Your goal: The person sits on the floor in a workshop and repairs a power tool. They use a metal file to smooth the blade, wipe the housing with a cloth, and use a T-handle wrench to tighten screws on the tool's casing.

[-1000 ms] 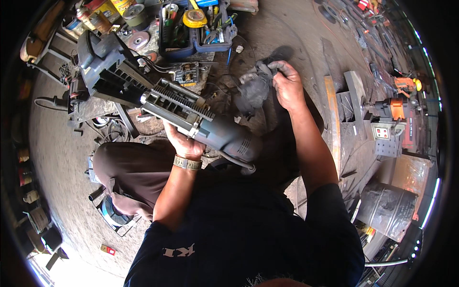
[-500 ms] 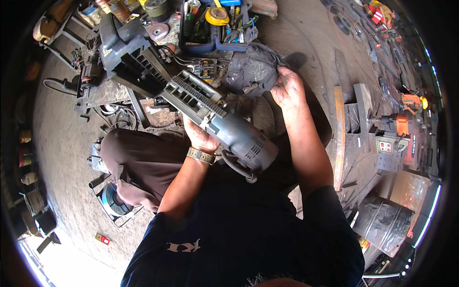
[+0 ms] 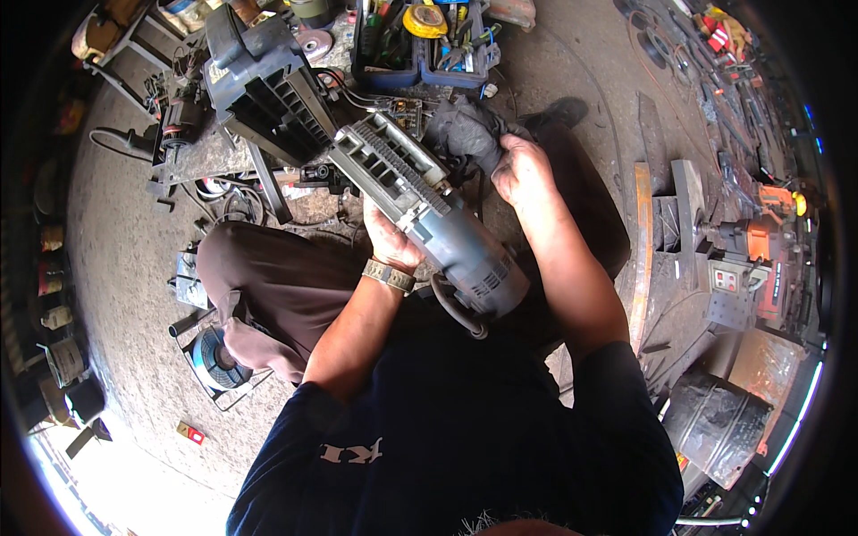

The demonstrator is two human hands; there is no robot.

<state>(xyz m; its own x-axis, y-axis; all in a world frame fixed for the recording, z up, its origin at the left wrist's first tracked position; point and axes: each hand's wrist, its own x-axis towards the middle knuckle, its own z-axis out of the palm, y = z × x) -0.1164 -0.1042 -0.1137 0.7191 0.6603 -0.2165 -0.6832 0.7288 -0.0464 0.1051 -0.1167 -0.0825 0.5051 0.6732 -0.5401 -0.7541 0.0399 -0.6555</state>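
My left hand supports a grey power-tool motor unit from below, its fingers partly hidden under it. The unit lies tilted above my lap, with a toothed rack along its metal slide and a vented end with a cable toward me. My right hand is closed on a crumpled dark grey rag, held just beyond and to the right of the slide. At the slide's far end stands a dark tool housing with an exposed ribbed channel.
An opened toolbox with hand tools and a yellow tape measure is at the far side. A small fan lies at the left. Steel bars, an orange machine and a metal drum are on the right.
The rag is bunched up more and hangs less spread out. My right hand has turned in slightly. In the picture, the whole scene has shifted slightly right.
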